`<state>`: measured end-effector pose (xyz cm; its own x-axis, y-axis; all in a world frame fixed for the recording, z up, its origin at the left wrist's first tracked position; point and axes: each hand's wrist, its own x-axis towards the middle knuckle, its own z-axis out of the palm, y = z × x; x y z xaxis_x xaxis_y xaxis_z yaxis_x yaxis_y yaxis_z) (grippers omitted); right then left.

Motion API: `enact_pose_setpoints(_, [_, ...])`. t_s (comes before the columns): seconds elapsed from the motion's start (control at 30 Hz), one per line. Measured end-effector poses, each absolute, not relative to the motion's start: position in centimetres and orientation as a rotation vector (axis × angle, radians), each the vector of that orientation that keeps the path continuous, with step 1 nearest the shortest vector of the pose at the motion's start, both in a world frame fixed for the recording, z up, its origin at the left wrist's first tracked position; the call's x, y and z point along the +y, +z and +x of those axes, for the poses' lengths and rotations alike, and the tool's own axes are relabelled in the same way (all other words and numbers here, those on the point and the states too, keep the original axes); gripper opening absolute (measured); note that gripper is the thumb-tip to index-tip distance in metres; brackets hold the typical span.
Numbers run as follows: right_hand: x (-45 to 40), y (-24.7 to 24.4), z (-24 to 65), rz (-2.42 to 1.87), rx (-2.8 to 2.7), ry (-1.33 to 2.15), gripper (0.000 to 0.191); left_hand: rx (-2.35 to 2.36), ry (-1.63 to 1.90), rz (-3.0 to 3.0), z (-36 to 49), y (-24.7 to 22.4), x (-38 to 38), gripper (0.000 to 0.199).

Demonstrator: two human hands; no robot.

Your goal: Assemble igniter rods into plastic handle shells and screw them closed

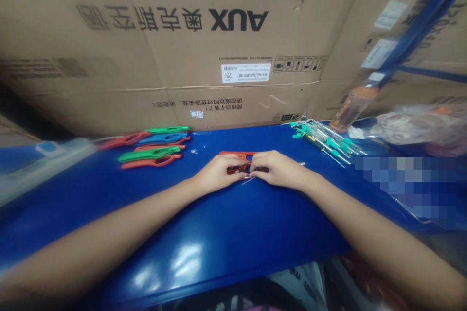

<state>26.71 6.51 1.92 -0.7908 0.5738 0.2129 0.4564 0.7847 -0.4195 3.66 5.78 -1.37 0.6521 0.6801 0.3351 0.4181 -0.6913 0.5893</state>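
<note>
Well, starting on the far left, we see a clear plastic box or bag (47, 167), too blurry for us to tell which. Just beside it lies a heap of red, green and blue handles (151, 155). They mostly point the same way, maybe so they stay neat and out of our arms' way. Some tiny white bits (194, 149) sit near the heap.

Next comes our left hand (221, 171), with its fingers and thumb curled round one side of a red thing (236, 153). The red thing is on the blue bench (255, 233), right in front of us. A thin metal bit (248, 181) pokes out near our thumbs. Our right hand (279, 169) is curled too, pinching the other side. Two hands probably keep such a small thing from slipping, but our fingers hide much of it.

Farther right is a bunch of shiny metal rods with green ends (328, 143), away from the handles, likely so the two kinds don't mix. A bottle (353, 107) leans behind them, and a crumpled plastic bag (401, 126) sits beside it, perhaps pushed back to leave room.
</note>
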Motion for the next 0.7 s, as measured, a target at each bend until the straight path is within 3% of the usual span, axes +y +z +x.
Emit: enact_pose_setpoints(0.7, [6.7,2.2,26.5,-0.768,-2.651,0.584,0.011,0.766,0.551,2.337,3.5,-0.3,6.8,0.028])
